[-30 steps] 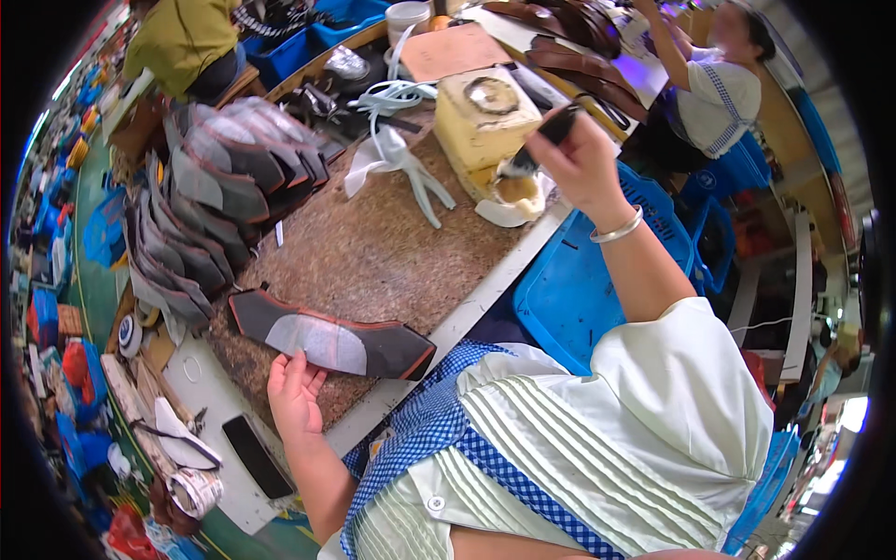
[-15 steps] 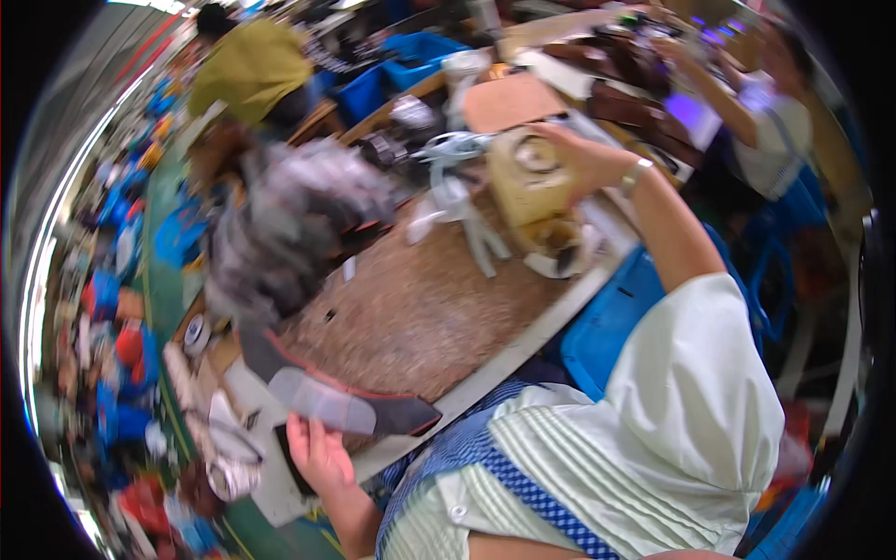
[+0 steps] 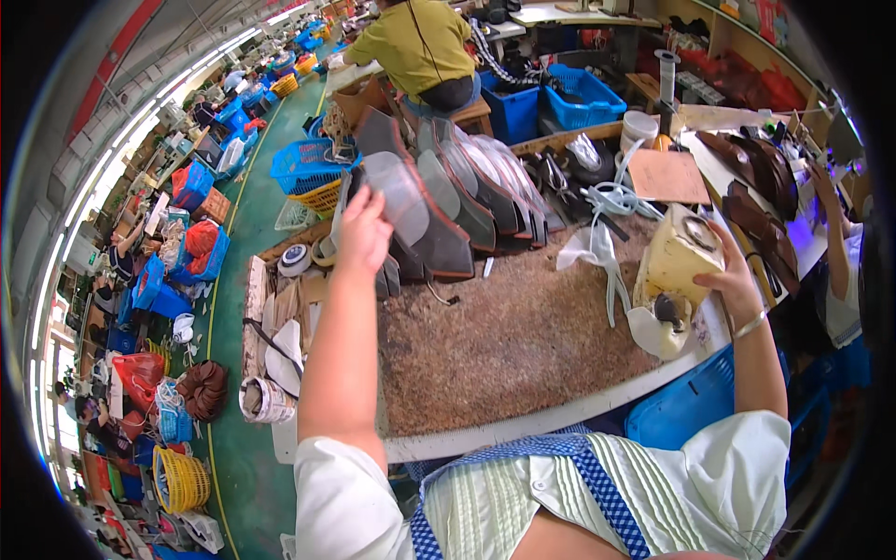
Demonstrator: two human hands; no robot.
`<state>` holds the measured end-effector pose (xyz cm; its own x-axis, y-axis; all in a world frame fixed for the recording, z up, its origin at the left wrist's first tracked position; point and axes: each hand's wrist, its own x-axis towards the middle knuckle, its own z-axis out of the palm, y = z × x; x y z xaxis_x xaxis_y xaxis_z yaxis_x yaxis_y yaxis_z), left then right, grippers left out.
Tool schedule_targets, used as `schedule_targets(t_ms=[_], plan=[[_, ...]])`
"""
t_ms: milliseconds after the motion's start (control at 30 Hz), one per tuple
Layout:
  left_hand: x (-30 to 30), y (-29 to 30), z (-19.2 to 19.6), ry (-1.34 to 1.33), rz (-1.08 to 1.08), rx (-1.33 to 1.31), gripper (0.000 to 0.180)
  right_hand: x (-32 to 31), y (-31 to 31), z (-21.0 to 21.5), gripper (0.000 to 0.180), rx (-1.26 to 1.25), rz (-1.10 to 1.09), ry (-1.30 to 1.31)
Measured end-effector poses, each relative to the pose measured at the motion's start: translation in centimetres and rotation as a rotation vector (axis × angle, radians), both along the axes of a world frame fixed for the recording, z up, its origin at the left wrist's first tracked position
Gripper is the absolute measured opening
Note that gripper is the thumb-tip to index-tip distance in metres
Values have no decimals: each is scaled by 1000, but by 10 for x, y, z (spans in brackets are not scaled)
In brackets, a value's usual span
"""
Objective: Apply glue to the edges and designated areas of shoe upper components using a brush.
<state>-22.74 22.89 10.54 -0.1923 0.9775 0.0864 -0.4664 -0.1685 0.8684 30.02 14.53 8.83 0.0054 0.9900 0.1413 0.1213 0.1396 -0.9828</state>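
My left hand (image 3: 364, 229) is closed on a curved dark grey cut piece (image 3: 439, 245) with reddish edges and a pale translucent patch. It holds the piece upright at the left end of a row of similar grey pieces (image 3: 495, 182) on the far left of the worktable. At the table's right side, my right hand (image 3: 733, 275) grips a yellowed plastic jug (image 3: 679, 254), thumb on the near face and the other fingers partly hidden behind it. A dark lump sits in the jug's low opening.
The worktable (image 3: 504, 345) has a worn brown top. White strips (image 3: 611, 201) and a tan board (image 3: 668, 177) lie near the jug. Tape rolls (image 3: 295, 260) stand at the left edge. A blue crate (image 3: 686, 397) is below the right edge. A person in olive (image 3: 411, 47) sits beyond.
My left hand has carried the grey piece from the table's near edge to the row at the far left. The right hand stays on the jug, and the view has turned.
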Motion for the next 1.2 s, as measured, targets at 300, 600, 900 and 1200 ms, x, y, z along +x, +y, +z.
schedule_targets(t_ms=[300,600,900,1200], plan=[[0,64,-67,692,442,-141,44,-2,-12,34,44,-180,-157,620],[107,-98,-24,1082,-105,574,117,-125,-33,53,48,-253,261,808],[79,-209,-32,1048,419,345,80,-277,-64,41,64,-813,451,463],[-24,-226,-28,797,677,174,29,-349,-60,27,55,-757,707,539]])
